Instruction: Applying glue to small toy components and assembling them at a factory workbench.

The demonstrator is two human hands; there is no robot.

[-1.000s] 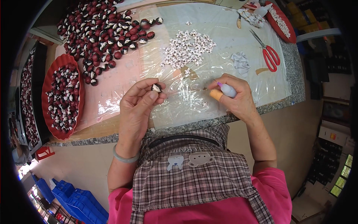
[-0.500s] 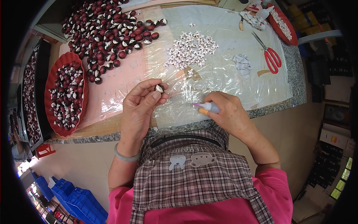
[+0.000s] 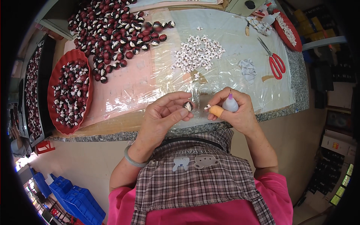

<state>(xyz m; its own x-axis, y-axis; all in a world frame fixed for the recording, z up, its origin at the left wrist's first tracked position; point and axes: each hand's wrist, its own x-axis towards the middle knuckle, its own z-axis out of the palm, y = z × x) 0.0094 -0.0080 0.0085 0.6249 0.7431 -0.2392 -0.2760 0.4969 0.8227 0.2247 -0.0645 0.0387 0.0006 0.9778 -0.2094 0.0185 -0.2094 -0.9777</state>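
My left hand (image 3: 162, 113) pinches a small round piece, dark with a white patch (image 3: 188, 106), between thumb and fingertips. Close to its right, my right hand (image 3: 243, 114) grips a small white knobbly piece (image 3: 207, 107) at the tips of its thumb and finger. A yellow-orange cover wraps that thumb. The same hand also keeps a squeeze bottle (image 3: 230, 105) with a purple nozzle tucked against it, nozzle pointing away from me. Beyond both hands lies a loose pile of similar white pieces (image 3: 198, 52) on the plastic-covered table (image 3: 221, 88).
Many dark-red and white balls (image 3: 112, 33) spread over the far left. A red scalloped tray (image 3: 90, 98) of decorated balls stands at left. Red-handled scissors (image 3: 276, 66), a crumpled white scrap (image 3: 247, 69) and a red dish (image 3: 299, 47) of white bits lie at right.
My right hand has taken up a small white piece and turned the bottle from pointing left to pointing away. My left hand has moved right and slightly nearer with the round piece.
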